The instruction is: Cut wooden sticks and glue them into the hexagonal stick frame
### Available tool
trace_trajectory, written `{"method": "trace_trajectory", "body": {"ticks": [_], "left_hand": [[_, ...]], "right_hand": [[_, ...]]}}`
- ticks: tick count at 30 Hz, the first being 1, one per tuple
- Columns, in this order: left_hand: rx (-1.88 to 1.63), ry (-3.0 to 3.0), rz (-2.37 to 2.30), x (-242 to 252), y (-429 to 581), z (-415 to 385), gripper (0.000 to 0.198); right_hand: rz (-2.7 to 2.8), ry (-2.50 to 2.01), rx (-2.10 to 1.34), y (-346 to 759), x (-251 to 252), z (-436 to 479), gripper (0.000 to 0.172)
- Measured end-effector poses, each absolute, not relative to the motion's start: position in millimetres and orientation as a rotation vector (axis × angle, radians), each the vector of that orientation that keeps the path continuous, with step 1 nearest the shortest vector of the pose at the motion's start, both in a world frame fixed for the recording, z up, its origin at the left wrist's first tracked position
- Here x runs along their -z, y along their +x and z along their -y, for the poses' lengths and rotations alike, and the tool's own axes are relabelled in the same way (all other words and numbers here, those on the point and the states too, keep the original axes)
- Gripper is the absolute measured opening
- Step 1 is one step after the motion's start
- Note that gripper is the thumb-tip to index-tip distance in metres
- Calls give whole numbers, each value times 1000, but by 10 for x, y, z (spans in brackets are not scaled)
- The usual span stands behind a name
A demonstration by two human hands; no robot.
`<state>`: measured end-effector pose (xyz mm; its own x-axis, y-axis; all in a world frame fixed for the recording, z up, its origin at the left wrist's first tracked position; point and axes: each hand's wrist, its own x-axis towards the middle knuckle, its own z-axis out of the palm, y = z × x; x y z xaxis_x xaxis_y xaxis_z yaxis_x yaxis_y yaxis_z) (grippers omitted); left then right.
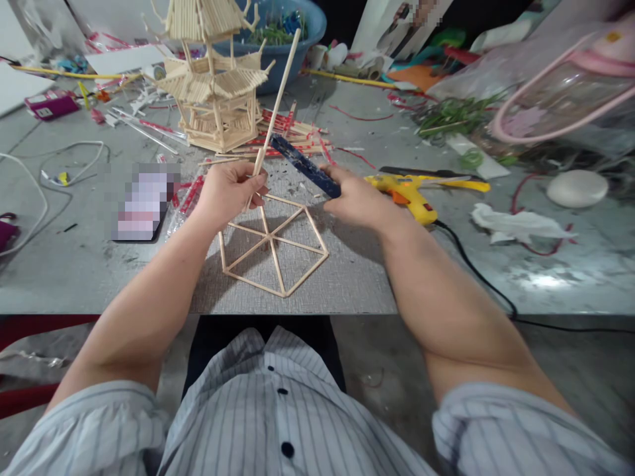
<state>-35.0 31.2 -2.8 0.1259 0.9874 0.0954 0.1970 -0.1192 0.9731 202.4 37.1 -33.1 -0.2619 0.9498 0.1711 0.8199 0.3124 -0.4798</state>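
Note:
My left hand (229, 192) is closed around a long thin wooden stick (279, 99) that slants up and to the right. My right hand (356, 197) grips a dark blue cutter (305, 166), whose far end meets the stick just above my left fingers. Below both hands a hexagon frame of wooden sticks (272, 243) with spokes lies flat on a grey mat (347, 271). Behind the hands stands a tiered pagoda model of sticks (213, 79).
A yellow glue gun (414, 192) with a black cord lies right of my right hand. A phone (143, 201) lies at the left. A blue basin (288, 33), loose sticks, red strips, a white round object (577, 188) and plastic bags crowd the table's back and right.

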Motion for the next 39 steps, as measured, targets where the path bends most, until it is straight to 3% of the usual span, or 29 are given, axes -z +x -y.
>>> {"method": "trace_trajectory", "body": {"ticks": [9, 19, 39], "left_hand": [[-1087, 1598, -1161, 28, -361, -313, 7], [-1144, 1618, -1041, -18, -374, -286, 7], [-863, 1545, -985, 25, -331, -254, 9]], "right_hand": [[2146, -1701, -549, 1983, 133, -288, 77], [2227, -1648, -516, 2046, 81, -246, 71], [2291, -1546, -595, 1996, 65, -221, 56]]}}
